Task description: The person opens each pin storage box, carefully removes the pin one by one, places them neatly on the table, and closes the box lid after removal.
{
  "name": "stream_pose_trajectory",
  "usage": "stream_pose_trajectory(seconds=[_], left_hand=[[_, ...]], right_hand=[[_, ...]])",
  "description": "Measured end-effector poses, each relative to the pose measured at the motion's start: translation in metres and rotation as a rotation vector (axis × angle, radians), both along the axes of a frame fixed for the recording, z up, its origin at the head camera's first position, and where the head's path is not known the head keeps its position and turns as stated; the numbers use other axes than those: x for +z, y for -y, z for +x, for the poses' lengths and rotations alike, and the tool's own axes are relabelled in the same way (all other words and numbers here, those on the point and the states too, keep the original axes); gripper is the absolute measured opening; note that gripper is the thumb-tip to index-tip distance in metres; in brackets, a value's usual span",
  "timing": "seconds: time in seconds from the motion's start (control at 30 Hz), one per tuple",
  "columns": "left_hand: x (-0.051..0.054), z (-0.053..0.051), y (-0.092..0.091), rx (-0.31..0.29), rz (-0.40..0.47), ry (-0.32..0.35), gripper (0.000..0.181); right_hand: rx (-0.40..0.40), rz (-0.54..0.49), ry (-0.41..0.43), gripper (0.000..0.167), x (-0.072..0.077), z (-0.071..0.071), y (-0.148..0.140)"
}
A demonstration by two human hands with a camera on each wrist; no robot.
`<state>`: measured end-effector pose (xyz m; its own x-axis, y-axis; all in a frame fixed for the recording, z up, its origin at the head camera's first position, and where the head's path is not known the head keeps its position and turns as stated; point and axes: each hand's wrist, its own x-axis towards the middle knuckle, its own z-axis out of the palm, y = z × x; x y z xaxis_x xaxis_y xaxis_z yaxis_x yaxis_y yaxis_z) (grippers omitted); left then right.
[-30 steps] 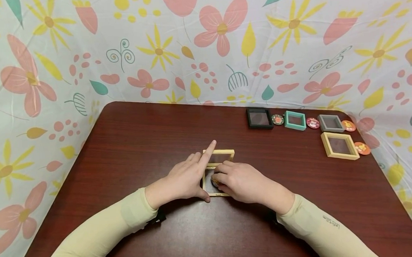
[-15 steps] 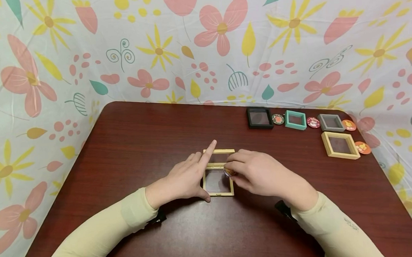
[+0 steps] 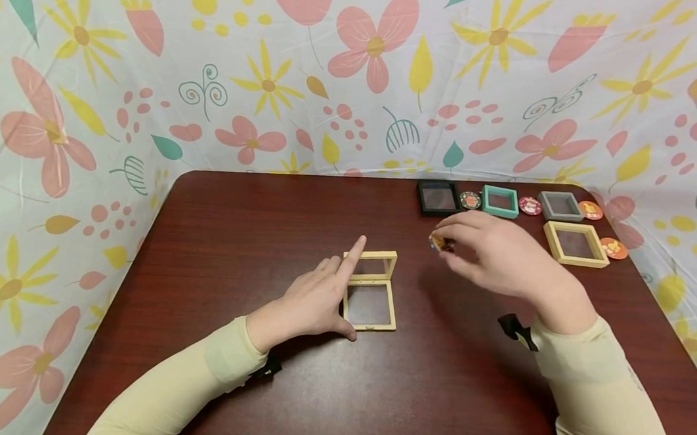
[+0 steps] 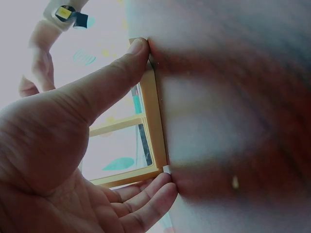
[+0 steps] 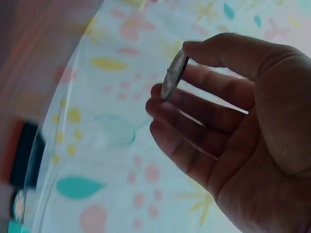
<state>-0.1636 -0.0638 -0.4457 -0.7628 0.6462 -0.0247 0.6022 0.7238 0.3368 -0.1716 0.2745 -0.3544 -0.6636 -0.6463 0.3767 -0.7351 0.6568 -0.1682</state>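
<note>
A pale yellow display frame (image 3: 371, 330), hinged, lies opened on the table with its lid raised at the back and clear film in both halves. My left hand (image 3: 310, 301) spans its left side: the thumb touches the near corner, and the fingers reach the lid with the index stretched out straight. In the left wrist view, the frame (image 4: 154, 111) sits between thumb and fingertips. To the right, my right hand (image 3: 501, 255) is raised above the table, pinching a small round badge (image 3: 438, 242). The right wrist view has this badge (image 5: 174, 75) almost edge-on between thumb and fingertips.
At the back right stand a black frame (image 3: 439, 197), a teal frame (image 3: 500, 201), a grey frame (image 3: 561, 206) and a second yellow frame (image 3: 576, 244). Round printed badges (image 3: 530, 206) lie beside them. A flowered cloth (image 3: 318, 81) hangs behind the dark wooden table (image 3: 254, 229).
My right hand has lifted the badge out of the opened frame and moved it right and away from me. The left hand and frame have stayed in place.
</note>
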Motion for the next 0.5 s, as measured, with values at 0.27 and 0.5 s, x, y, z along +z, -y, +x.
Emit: stream_pose_trajectory(seconds=[0.27,0.5], left_hand=[[-0.001,0.000,0.001,0.001,0.001,-0.004,0.178],[0.000,0.000,0.000,-0.001,0.003,-0.012,0.176]], right_hand=[[-0.270,0.053,0.151,0.030,-0.012,-0.031,-0.049],[-0.490,0.132,0.355,0.035,-0.040,-0.061,-0.101]])
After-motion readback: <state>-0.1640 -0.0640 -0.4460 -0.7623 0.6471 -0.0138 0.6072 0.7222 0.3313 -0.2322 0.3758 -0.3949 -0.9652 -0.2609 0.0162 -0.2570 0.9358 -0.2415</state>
